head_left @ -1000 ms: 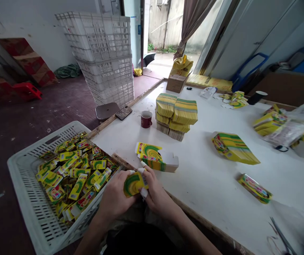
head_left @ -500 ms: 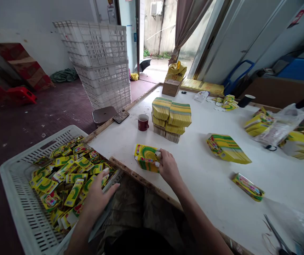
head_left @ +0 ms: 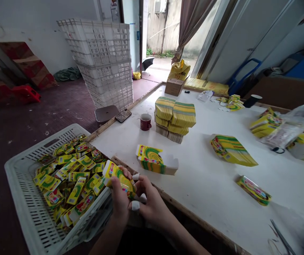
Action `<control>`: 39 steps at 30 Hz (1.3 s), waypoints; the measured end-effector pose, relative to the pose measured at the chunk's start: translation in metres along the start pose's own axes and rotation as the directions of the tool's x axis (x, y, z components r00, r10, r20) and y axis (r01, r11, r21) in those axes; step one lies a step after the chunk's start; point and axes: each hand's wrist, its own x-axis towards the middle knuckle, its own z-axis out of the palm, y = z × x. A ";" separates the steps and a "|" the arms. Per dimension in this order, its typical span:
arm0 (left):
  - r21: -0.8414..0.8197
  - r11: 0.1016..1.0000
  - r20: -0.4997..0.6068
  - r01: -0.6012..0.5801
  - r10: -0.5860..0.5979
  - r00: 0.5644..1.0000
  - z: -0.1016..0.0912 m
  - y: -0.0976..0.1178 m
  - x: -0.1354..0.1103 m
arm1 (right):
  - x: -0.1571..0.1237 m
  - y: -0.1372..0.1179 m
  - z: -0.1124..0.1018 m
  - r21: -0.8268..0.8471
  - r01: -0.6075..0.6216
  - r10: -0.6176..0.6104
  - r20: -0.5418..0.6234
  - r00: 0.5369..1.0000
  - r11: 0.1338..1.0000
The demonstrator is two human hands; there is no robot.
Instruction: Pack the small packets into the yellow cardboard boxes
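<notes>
Both my hands meet just in front of the table's near edge. My left hand point(head_left: 119, 198) is closed round a small yellow-green carton point(head_left: 117, 177), which sticks up to the left. My right hand point(head_left: 149, 202), with white tape on its fingertips, pinches the same carton at its lower end. A short stack of flat cartons point(head_left: 154, 163) lies on the white table point(head_left: 210, 177) just beyond my hands. To my left stands a white plastic crate point(head_left: 32, 212) holding several folded cartons point(head_left: 69, 177).
On the table are a tall block of carton stacks point(head_left: 175, 118), a red mug point(head_left: 145, 121), a slanted bundle point(head_left: 233, 150), a small bundle point(head_left: 254, 190), scissors point(head_left: 281, 236) and plastic bags point(head_left: 287, 129). A phone point(head_left: 123, 115) lies on a stool. Empty crates point(head_left: 101, 60) are stacked behind.
My left hand came up from the crate and my right hand left the short stack on the table. Both now hold a carton together near the table edge.
</notes>
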 end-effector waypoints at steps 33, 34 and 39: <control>0.738 0.190 0.674 -0.648 -0.268 0.689 -0.037 0.007 -0.009 | 0.002 0.015 -0.030 0.227 -0.048 0.068 -0.081 0.994 0.973; 0.767 0.181 0.640 -0.616 -0.296 0.709 -0.038 0.007 -0.007 | 0.001 0.016 -0.030 0.155 -0.005 0.020 -0.096 0.995 0.988; 0.750 0.220 0.661 -0.624 -0.302 0.687 -0.045 -0.001 0.001 | -0.006 0.021 -0.035 -0.345 0.249 -0.225 0.109 0.968 0.905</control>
